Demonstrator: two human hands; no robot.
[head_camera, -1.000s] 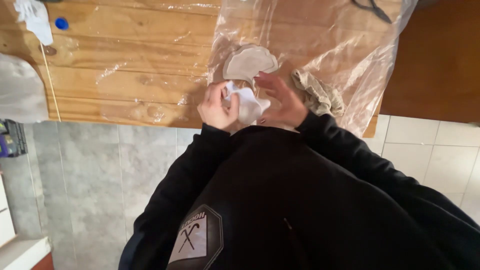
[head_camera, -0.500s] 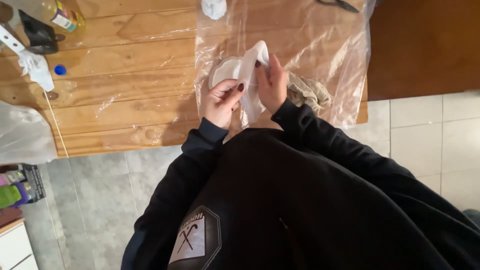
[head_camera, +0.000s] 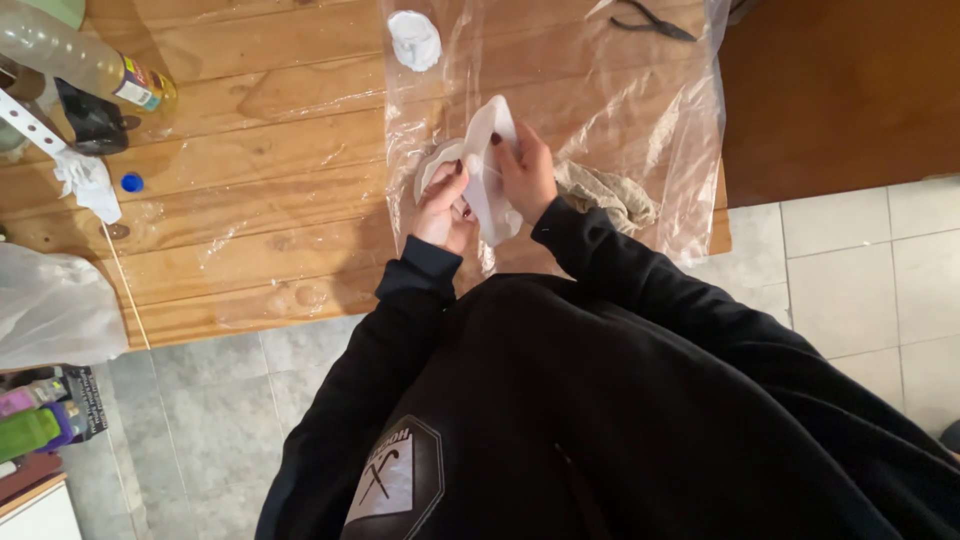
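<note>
Both hands' grip (head_camera: 487, 190) on pale, limp, folded sheet (head_camera: 492, 165)

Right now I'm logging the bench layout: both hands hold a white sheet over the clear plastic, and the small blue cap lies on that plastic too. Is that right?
Not quite. In the head view the left hand and right hand do hold the white sheet over the clear plastic, but the small blue cap lies on the bare wooden table, well to the left of the plastic.
</note>
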